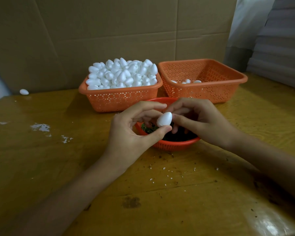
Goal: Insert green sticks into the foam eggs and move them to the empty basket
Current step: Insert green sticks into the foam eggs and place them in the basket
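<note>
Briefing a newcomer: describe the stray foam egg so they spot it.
From the heaped orange basket, look far left along the cardboard wall. The stray foam egg lies alone on the table, the only egg neither in a basket nor held.

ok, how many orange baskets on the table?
3. The full basket back left, heaped with foam eggs; the near-empty basket back right, a few eggs inside; the round basket in front, holding green sticks, partly behind the left hand and right hand. None seem hidden.
</note>
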